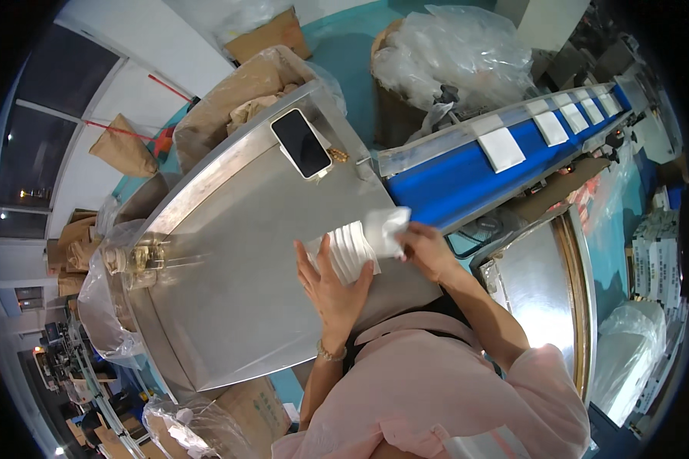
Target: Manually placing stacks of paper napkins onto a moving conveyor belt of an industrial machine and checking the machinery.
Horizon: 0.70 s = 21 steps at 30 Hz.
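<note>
On the metal table (230, 306), a row of flat white packets (350, 251) lies overlapped like a fanned stack. My left hand (335, 294) curves around this row, fingers on its far left side and thumb at its near right end. Pinched in my right hand (432, 254) is another white packet (385, 231), blurred by motion, just right of the row. Whether it touches the row, I cannot tell. Up and to the right, more white packets (502, 148) sit spaced out along a blue conveyor belt (429, 191) that ends at the table.
A phone (302, 144) rests by the table's far raised edge, and a glass jar (144, 260) stands at the left. Beyond are a plastic-lined bin of brown paper (245, 92) and a large heap of clear plastic (459, 61). A metal-topped surface (540, 283) lies right.
</note>
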Available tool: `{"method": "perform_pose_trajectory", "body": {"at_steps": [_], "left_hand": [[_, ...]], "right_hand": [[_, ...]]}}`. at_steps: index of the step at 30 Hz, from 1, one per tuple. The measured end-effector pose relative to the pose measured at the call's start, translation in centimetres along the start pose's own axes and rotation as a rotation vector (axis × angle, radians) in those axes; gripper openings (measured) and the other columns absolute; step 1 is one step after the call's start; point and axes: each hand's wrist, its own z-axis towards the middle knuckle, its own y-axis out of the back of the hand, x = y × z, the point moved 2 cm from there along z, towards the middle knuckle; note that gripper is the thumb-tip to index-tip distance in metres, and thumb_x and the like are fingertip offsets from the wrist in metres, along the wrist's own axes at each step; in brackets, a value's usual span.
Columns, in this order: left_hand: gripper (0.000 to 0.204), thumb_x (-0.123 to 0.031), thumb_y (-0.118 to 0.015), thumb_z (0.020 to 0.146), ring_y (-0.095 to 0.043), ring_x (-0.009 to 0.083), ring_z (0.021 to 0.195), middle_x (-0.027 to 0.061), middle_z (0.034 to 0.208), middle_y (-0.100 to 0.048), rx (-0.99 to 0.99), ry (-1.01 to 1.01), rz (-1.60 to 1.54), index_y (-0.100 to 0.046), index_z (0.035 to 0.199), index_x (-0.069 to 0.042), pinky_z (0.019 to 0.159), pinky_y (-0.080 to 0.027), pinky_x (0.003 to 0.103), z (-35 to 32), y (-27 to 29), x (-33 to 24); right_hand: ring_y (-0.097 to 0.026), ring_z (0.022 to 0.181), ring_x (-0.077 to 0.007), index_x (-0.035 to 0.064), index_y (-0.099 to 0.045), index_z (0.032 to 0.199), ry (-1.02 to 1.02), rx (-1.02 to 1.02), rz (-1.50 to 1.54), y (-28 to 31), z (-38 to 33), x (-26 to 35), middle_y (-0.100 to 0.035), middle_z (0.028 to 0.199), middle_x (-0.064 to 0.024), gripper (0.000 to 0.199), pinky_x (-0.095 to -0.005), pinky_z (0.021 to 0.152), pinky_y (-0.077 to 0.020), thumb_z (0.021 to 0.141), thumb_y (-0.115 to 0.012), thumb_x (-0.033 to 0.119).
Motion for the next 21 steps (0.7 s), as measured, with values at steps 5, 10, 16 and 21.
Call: {"method": "perform_pose_trajectory", "body": {"at_steps": [5,10,16,21], "left_hand": [[0.068,-0.025,-0.08,0.076,-0.031,0.048,0.132,0.0308,0.15,-0.022,0.069,-0.009,-0.181,-0.049,0.136,-0.01,0.101,-0.036,0.055,-0.3,-0.3,0.2],[0.078,-0.029,-0.084,0.07,-0.032,0.0493,0.13,0.0307,0.151,-0.019,0.03,-0.021,-0.054,-0.047,0.137,-0.013,0.1,-0.036,0.057,-0.5,-0.4,-1.0],[0.091,-0.035,-0.088,0.062,-0.029,0.0479,0.132,0.0301,0.152,-0.017,0.039,0.004,-0.043,-0.044,0.139,-0.015,0.103,-0.033,0.056,-0.4,-0.2,-0.8],[0.087,-0.033,-0.087,0.064,-0.029,0.0479,0.133,0.031,0.151,-0.019,0.016,0.043,-0.05,-0.046,0.138,-0.016,0.103,-0.032,0.057,-0.3,-0.2,-0.9]], "right_hand": [[-0.06,0.085,-0.0138,-0.003,-0.057,0.116,0.175,0.018,-0.259,-2.7,-0.5,1.7,-0.063,0.098,-0.0095,0.052,-0.0286,0.073,-0.0492,0.093,-0.062,0.043],[-0.059,0.08,-0.0117,-0.0025,-0.059,0.117,0.115,0.211,-0.423,-2.5,-1.1,0.8,-0.065,0.092,-0.0055,0.057,-0.0263,0.071,-0.0489,0.091,-0.064,0.048],[-0.055,0.071,-0.0087,-0.0019,-0.062,0.115,0.173,0.157,-0.314,-3.9,-1.8,1.0,-0.063,0.083,-0.003,0.047,-0.0229,0.059,-0.043,0.095,-0.061,0.041],[-0.053,0.073,-0.0085,0.0036,-0.063,0.114,-0.031,0.213,-0.195,-2.9,-1.0,0.5,-0.062,0.085,-0.0008,0.039,-0.0244,0.062,-0.0433,0.092,-0.066,0.036]]}}
